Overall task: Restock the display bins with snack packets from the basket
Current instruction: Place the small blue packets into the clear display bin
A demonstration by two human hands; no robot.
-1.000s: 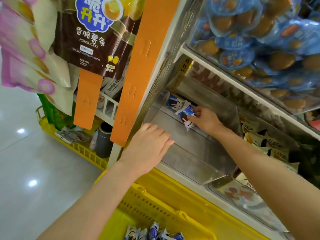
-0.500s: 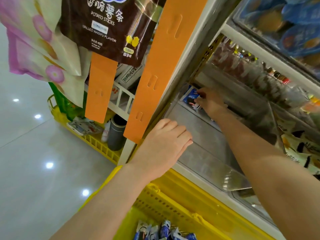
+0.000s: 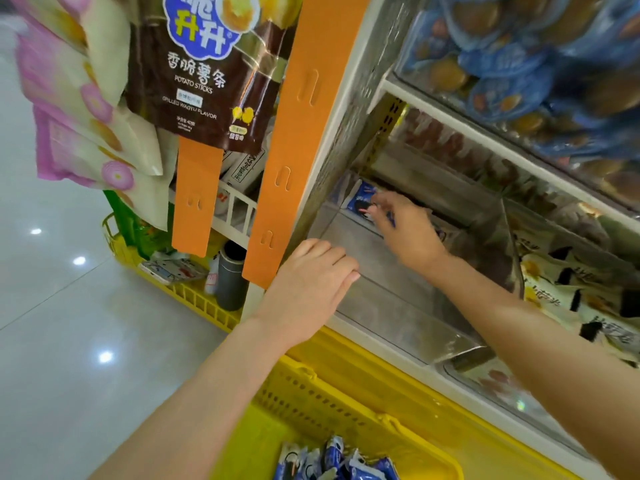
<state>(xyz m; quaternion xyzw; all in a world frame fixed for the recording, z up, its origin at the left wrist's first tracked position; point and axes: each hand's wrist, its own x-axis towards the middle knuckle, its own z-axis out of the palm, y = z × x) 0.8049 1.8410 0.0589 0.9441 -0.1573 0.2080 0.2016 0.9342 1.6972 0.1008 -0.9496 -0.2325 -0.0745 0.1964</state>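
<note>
Reaching deep into the clear display bin (image 3: 391,306), the right hand (image 3: 405,233) is hovering over the bin's far left corner, its fingertips (image 3: 379,202) touching a blue-and-white snack packet (image 3: 358,199) that is lying against the back wall. The hand is blurred, so I cannot tell whether it is gripping the packet or only touching it. The left hand (image 3: 311,282) is resting palm down on the bin's near left edge, fingers straight and together, holding nothing. More packets of the same kind (image 3: 332,462) are lying heaped in the yellow basket (image 3: 346,410) below the shelf. A brown potato sticks bag (image 3: 204,74) is hanging beside an orange strip (image 3: 298,133) to the left of the bin.
</note>
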